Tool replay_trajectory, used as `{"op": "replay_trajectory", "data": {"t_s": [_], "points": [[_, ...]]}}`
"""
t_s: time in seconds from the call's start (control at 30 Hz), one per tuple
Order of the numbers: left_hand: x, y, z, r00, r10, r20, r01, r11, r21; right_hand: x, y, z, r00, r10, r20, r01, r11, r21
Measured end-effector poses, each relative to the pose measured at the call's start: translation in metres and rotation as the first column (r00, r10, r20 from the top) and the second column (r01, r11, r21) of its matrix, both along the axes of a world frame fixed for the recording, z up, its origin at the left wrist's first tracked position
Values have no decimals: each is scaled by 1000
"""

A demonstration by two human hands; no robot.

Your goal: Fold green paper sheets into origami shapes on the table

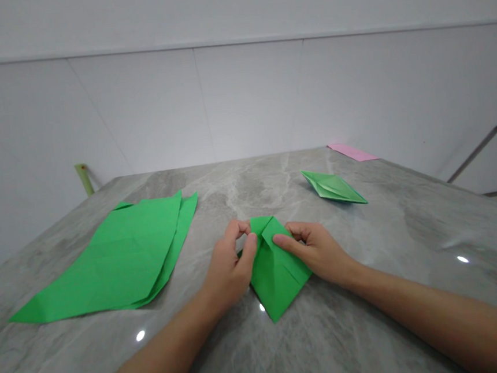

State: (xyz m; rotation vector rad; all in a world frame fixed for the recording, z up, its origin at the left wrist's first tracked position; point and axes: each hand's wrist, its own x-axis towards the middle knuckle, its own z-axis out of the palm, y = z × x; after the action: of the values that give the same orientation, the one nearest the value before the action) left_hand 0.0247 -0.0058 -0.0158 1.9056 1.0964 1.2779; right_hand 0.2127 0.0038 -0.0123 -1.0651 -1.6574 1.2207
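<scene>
A partly folded green paper (276, 277) lies on the grey marble table (371, 292), its pointed end toward me. My left hand (229, 266) pinches the paper's upper left flap between thumb and fingers. My right hand (315, 249) holds the upper right side, thumb pressed on the fold near the middle. Both hands rest on the tabletop.
A stack of flat green sheets (115, 256) lies to the left. A finished folded green paper shape (333, 187) sits at the back right, with a pink sheet (352, 152) behind it at the table's far edge. White walls surround the table.
</scene>
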Motion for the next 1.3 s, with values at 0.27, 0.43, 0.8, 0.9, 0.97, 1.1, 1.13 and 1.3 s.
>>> {"op": "replay_trajectory", "data": {"t_s": [0.27, 0.43, 0.8, 0.9, 0.97, 1.1, 1.13, 1.3], "points": [[3, 4, -6, 998, -38, -59, 41, 998, 42, -2, 1, 3, 987, 141, -73, -150, 980, -133], [3, -2, -2, 979, -110, -170, 137, 978, 158, -3, 4, 1, 987, 119, -109, -131, 985, -108], [4, -7, 5, 955, -170, -244, 206, 970, 131, -3, 1, 1, 993, -74, 92, 63, 991, 117], [4, -8, 5, 956, -180, -230, 209, 972, 108, -2, 0, 1, 989, -80, 126, 58, 983, 173], [3, -7, 4, 964, -151, -217, 174, 981, 90, -2, 1, 0, 991, -76, 108, 58, 985, 162], [1, -2, -1, 974, -73, -216, 89, 994, 66, 0, 3, -2, 988, -152, -16, 153, 984, 96], [1, -1, -2, 975, -69, -213, 83, 995, 58, 1, 3, -1, 985, -169, -40, 172, 981, 88], [1, 2, -3, 982, -31, -187, 40, 998, 44, 1, 4, 0, 997, -64, -32, 64, 998, 4]]}}
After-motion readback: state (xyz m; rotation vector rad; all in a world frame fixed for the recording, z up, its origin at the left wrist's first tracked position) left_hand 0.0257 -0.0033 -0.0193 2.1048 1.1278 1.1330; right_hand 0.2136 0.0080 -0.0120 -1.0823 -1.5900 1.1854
